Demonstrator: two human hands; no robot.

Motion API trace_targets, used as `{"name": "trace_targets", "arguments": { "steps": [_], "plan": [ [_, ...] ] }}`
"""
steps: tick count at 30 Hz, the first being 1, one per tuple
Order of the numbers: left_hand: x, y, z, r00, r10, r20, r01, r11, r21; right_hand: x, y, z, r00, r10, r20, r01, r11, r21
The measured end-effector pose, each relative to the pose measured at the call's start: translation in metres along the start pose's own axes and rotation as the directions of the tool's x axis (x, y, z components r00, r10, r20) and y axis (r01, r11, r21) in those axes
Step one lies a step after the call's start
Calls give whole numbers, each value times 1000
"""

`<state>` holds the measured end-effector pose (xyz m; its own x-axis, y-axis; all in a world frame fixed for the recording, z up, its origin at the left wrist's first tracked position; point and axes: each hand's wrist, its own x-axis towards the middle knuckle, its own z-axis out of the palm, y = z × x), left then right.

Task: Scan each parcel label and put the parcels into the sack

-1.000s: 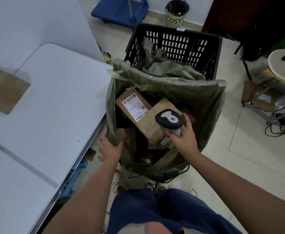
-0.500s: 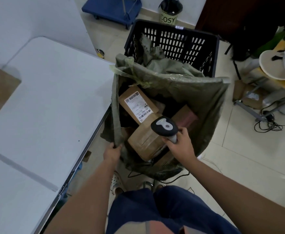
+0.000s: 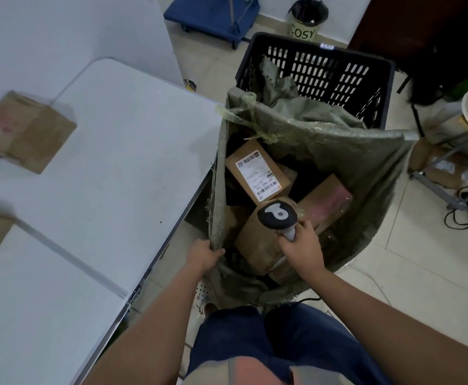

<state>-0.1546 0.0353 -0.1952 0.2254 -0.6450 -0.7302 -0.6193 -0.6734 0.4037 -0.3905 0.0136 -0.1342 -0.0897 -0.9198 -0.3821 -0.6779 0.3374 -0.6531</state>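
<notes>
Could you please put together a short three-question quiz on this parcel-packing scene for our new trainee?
1. True or false: the right hand holds the scanner.
2. What does the left hand grip? A) a parcel B) the sack's rim C) the table edge
3. Where does the unpacked parcel lie?

Key: 1 true. 2 B, the rim of the sack. 3 On the white table, at its far left.

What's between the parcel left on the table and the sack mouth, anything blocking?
Nothing visible. The parcel lies on the white table, with bare tabletop between it and the sack. The left hand grips the sack's near rim, holding the mouth open; the right hand holds the scanner over the parcels inside.
</notes>
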Motion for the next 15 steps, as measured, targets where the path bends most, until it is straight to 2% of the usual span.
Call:
{"name": "trace_targets", "arguments": {
  "steps": [6, 10, 13, 15],
  "plan": [
    [-10, -16, -5, 999, -26, -18, 24, 994, -102, -5, 10, 2, 996, 87, -24, -83, 987, 137],
    [-14, -14, -1, 999, -19, 28, 23, 987, -158, 0, 17, 9, 960, 191, 206, -226, 960, 163],
    [-19, -14, 1, 999, -19, 37, 26, 977, -213, 2, 14, 23, 906, 188, 379, -256, 957, 138],
    [-22, -16, -2, 999, -17, 50, 28, 971, -236, -1, 10, 31, 886, 168, 432, -257, 954, 155]
  ]
}}
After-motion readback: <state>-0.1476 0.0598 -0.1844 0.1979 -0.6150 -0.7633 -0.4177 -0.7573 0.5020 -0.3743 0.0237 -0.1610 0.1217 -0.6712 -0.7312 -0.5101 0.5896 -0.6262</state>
